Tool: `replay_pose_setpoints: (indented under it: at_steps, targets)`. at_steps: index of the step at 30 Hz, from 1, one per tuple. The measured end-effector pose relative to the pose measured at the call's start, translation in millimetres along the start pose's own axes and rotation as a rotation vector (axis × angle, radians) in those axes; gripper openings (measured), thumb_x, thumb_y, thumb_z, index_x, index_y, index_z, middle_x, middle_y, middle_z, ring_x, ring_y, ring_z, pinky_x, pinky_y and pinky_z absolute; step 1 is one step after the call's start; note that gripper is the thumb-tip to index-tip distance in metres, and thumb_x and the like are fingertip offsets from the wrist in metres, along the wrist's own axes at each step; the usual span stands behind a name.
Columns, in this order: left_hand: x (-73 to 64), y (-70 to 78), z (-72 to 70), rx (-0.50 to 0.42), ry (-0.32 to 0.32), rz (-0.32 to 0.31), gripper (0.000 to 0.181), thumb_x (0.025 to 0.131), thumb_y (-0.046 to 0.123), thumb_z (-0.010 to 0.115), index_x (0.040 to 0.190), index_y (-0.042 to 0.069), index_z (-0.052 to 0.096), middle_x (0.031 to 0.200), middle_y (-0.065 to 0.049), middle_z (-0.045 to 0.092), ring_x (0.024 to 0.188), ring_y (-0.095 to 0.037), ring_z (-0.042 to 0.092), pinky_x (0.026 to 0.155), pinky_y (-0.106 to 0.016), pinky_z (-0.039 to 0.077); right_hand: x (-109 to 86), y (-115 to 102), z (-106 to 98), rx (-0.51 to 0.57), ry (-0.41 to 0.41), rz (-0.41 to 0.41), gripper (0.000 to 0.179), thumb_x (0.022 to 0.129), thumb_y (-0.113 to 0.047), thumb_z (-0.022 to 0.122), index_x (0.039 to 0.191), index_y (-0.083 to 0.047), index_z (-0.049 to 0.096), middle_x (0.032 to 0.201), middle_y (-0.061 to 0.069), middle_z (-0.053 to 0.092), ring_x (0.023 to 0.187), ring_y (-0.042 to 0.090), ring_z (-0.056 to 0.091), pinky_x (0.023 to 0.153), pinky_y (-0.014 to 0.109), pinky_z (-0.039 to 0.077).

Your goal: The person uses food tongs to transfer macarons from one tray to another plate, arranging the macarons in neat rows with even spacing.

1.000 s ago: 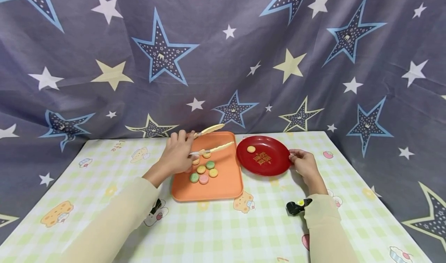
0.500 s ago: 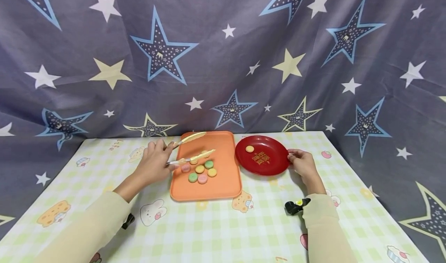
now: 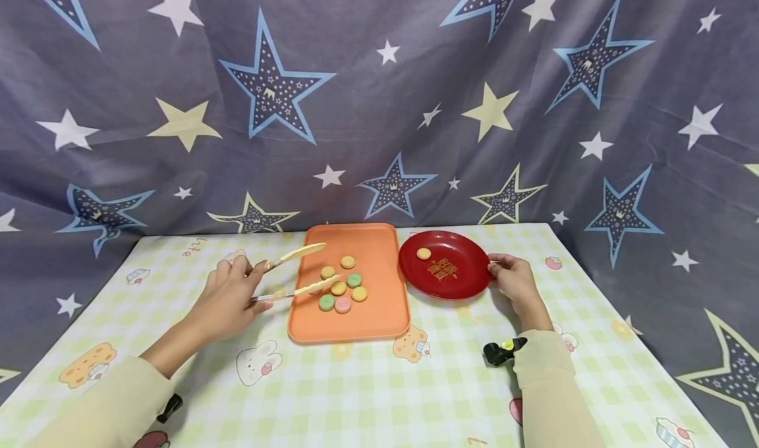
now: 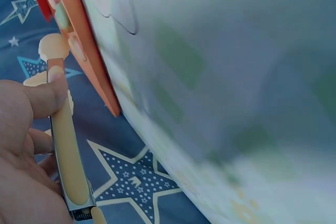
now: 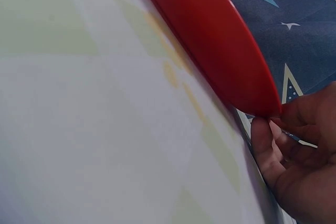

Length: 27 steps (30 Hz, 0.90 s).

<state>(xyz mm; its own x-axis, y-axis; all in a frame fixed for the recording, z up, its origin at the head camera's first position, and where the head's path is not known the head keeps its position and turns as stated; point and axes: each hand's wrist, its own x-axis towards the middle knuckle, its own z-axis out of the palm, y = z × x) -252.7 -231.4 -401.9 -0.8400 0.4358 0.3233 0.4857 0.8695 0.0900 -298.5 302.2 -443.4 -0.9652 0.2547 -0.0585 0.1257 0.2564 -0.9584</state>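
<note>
My left hand (image 3: 224, 298) grips a pair of tongs (image 3: 296, 253) with metal arms and cream-coloured ends. The tongs' ends are spread apart with nothing between them, above the left part of an orange tray (image 3: 379, 319). In the left wrist view the thumb lies along one arm of the tongs (image 4: 71, 150). Several small macarons in yellow, green and pink lie on the tray, one pink macaron (image 3: 315, 290) partly hidden by the tongs. My right hand (image 3: 519, 288) pinches the right rim of a red plate (image 3: 474, 280). A yellow macaron (image 3: 423, 253) sits on the plate's left side.
A checked cloth (image 3: 332, 395) with cartoon prints covers the table. Behind it hangs a dark curtain (image 3: 356, 118) with stars. The plate stands close to the tray's right edge. A black wrist device (image 3: 504, 351) is strapped by the right sleeve.
My left hand has drawn back to the left with the tongs, from over the tray to its left edge. The right hand stays at the plate's rim.
</note>
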Motion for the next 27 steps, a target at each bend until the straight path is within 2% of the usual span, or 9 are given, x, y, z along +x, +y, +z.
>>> replay_pose_setpoints:
  at_steps: [9, 15, 20, 27]
  targets:
    - [-26.8, -10.2, -8.0, 0.012, -0.024, -0.013, 0.068, 0.088, 0.028, 0.08, 0.143, -0.003, 0.055, 0.104, -0.009, 0.043, 0.084, -0.028, 0.029, 0.074, -0.041, 0.022, -1.4, -1.0, 0.6, 0.004, -0.005, 0.007, 0.035, 0.105, -0.003, 0.048, 0.138, 0.01, 0.055, 0.119, 0.023, 0.06, 0.081, 0.012, 0.062, 0.069, 0.023, 0.057]
    - [-38.8, -13.4, -12.7, -0.001, -0.061, -0.025, 0.067, 0.091, 0.029, 0.078, 0.144, -0.004, 0.055, 0.106, -0.008, 0.044, 0.084, -0.025, 0.027, 0.073, -0.04, 0.021, -1.2, -1.3, 0.5, -0.006, 0.001, 0.011, 0.036, 0.105, -0.003, 0.047, 0.138, 0.009, 0.055, 0.121, 0.023, 0.059, 0.082, 0.013, 0.061, 0.07, 0.023, 0.057]
    - [-41.0, -13.0, -17.4, -0.02, -0.098, -0.038, 0.066, 0.092, 0.03, 0.076, 0.144, -0.004, 0.055, 0.103, -0.004, 0.042, 0.085, -0.024, 0.026, 0.073, -0.039, 0.02, -0.4, -0.9, 0.7, -0.005, 0.002, 0.012, 0.035, 0.106, -0.003, 0.047, 0.138, 0.009, 0.055, 0.121, 0.023, 0.059, 0.083, 0.013, 0.062, 0.07, 0.023, 0.057]
    - [-36.5, -11.0, -21.8, 0.008, -0.102, -0.008, 0.06, 0.091, 0.03, 0.078, 0.139, -0.001, 0.061, 0.098, 0.0, 0.04, 0.085, -0.023, 0.028, 0.073, -0.037, 0.022, -1.3, -1.2, 0.8, 0.001, -0.003, 0.008, 0.035, 0.105, -0.002, 0.048, 0.137, 0.01, 0.055, 0.119, 0.023, 0.059, 0.082, 0.012, 0.061, 0.069, 0.022, 0.056]
